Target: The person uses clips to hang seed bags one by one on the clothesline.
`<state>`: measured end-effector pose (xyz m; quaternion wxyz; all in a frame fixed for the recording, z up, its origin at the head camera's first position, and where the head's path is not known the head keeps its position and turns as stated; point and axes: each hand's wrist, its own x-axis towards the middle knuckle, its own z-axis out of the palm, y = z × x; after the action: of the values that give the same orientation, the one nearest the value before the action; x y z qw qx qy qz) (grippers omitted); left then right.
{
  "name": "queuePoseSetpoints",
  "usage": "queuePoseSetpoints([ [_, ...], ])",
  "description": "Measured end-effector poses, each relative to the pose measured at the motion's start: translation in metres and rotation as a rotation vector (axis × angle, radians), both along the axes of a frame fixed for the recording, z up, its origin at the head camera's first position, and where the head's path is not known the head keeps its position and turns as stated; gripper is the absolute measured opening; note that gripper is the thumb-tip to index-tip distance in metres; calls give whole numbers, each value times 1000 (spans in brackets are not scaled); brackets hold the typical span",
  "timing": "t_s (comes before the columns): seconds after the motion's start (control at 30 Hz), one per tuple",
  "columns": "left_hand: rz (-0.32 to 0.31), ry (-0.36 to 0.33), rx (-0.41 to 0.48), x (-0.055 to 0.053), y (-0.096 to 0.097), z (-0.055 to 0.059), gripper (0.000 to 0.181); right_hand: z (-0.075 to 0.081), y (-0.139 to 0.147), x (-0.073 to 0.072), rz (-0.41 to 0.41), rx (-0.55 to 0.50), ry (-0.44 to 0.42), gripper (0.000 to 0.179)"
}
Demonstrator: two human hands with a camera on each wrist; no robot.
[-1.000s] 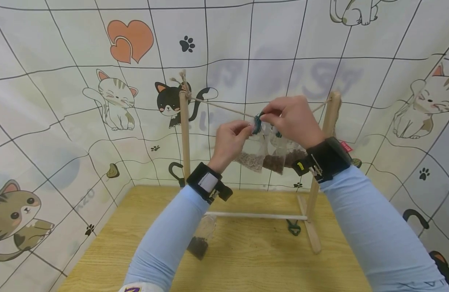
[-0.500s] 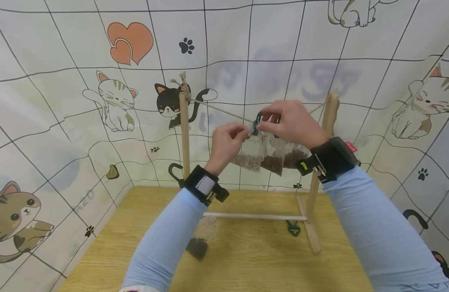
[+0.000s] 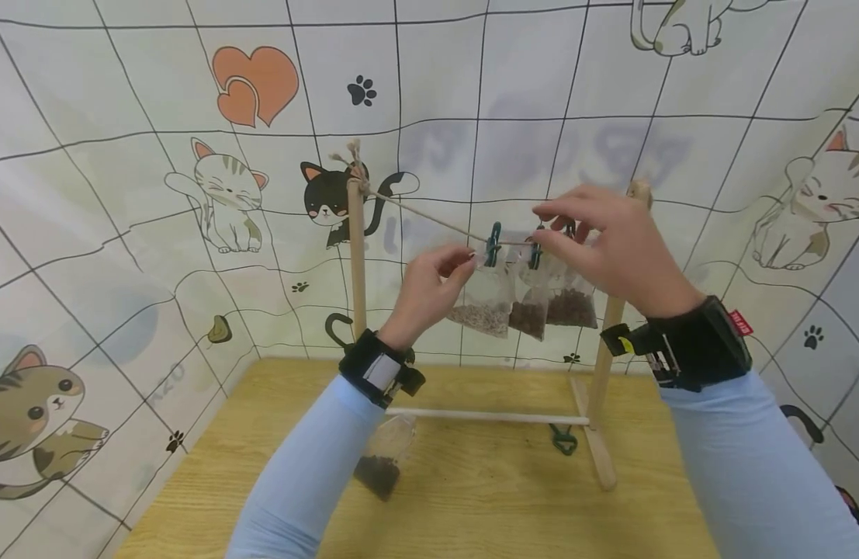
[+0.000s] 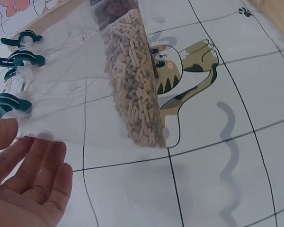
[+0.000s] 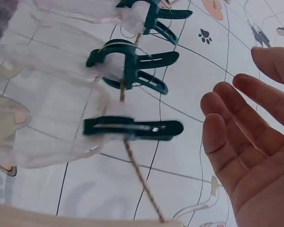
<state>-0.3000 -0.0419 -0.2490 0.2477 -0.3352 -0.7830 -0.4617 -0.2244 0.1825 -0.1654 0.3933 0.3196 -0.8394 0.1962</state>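
A clear plastic bag of pale pellets [image 3: 481,317] hangs from a thin rope [image 3: 429,213] by a green clothespin [image 3: 494,244]. At its upper left corner my left hand [image 3: 432,287] pinches the film between thumb and forefinger. My right hand [image 3: 621,244], thumb and fingers apart, holds nothing. In the right wrist view it is away from the handles of the green clothespins [image 5: 132,127]. Two more bags, one with brown bits [image 3: 528,317] and one with darker brown bits [image 3: 572,307], hang to the right, partly behind my right fingers in the head view.
The rope sags between a left wooden post [image 3: 357,264] and a right post [image 3: 602,357], joined low by a white rod [image 3: 485,416]. On the wooden table [image 3: 485,497] lie a bag of dark bits [image 3: 380,473] and a green clothespin [image 3: 563,441]. A cat-print cloth hangs behind.
My right hand has let go of the clothespin on the pellet bag and moved right. The clothespin now stays on the rope. My left hand has kept its place at the bag's corner.
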Motion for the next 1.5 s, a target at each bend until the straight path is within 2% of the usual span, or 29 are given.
queuePoseSetpoints([
  [0.27, 72, 152, -94, 13, -14, -8, 35, -38, 23, 13, -6, -92, 201, 26],
  [0.43, 141, 237, -170, 24, -22, -18, 40, -68, 34, 15, -10, -169, 256, 29],
  [0.63, 253, 366, -242, 36, -32, -39, 43, -109, 40, 16, -75, -215, 222, 36],
  [0.8, 340, 417, -264, 45, -38, -63, 43, -147, 40, 17, -132, -230, 143, 37],
  [0.97, 406, 418, -251, 50, -42, -93, 44, -182, 38, 17, -159, -233, 62, 38],
  [1.2, 455, 337, -244, 58, -44, -137, 44, -223, 36, 17, -168, -247, 10, 36],
  [1.33, 460, 305, -224, 61, -44, -156, 44, -240, 35, 18, -182, -253, -14, 35],
  [1.5, 472, 270, -214, 63, -44, -174, 43, -257, 35, 21, -206, -256, -48, 34],
])
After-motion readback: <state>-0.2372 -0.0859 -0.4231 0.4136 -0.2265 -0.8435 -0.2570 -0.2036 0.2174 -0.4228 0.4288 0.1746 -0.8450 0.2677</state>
